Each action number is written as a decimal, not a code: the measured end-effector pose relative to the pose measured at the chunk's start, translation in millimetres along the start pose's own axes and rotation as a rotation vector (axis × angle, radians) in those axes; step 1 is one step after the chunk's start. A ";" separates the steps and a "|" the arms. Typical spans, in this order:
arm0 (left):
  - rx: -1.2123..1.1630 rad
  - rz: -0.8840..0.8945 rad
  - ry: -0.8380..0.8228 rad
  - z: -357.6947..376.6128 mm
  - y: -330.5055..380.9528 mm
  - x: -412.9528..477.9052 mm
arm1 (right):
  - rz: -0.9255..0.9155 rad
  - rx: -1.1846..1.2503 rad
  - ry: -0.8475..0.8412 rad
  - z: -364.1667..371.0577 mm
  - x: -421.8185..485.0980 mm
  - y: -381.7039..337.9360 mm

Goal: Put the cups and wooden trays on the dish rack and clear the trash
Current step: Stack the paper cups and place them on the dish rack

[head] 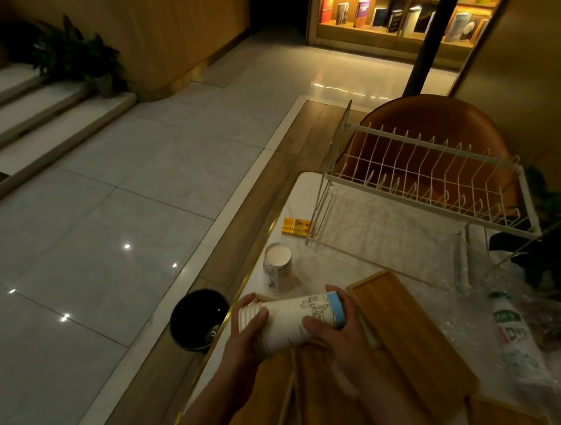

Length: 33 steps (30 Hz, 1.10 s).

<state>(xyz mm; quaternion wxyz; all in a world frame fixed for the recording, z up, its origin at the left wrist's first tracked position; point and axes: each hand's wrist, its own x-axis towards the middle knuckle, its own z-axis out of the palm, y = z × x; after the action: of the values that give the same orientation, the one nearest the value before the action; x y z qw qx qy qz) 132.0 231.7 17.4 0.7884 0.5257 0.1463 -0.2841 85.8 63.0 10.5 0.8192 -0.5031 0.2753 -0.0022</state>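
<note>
Both my hands hold a stack of white paper cups (pixel 290 324) sideways over the table. My left hand (pixel 248 334) grips the rim end and my right hand (pixel 333 324) grips the blue-banded base end. Another printed paper cup (pixel 277 268) stands upside down on the white table just beyond. Wooden trays (pixel 403 333) lie flat under and to the right of my hands. The white wire dish rack (pixel 420 182), with two tiers, stands at the back of the table with nothing on it.
A black trash bin (pixel 197 321) sits on the floor left of the table. A small yellow box (pixel 294 227) lies by the rack's left foot. Crumpled plastic wrap and a printed bag (pixel 513 332) cover the table's right side. An orange chair (pixel 432 118) stands behind the rack.
</note>
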 end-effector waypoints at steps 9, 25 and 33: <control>0.297 0.108 0.134 -29.0 -1.9 38.0 | -0.398 -0.271 0.187 16.5 32.7 -69.5; 1.675 0.256 0.080 -99.2 -75.6 75.4 | -0.740 -1.388 -0.010 93.6 109.4 -97.8; 1.654 0.348 0.135 -110.1 -94.5 77.1 | -0.669 -1.373 -0.059 74.7 127.1 -63.0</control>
<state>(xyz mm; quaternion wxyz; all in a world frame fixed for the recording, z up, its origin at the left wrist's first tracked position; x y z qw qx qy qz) 144.0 282.4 -138.4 0.1721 0.9640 -0.1448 -0.1421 244.8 57.6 31.1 0.2852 -0.9559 0.0258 -0.0651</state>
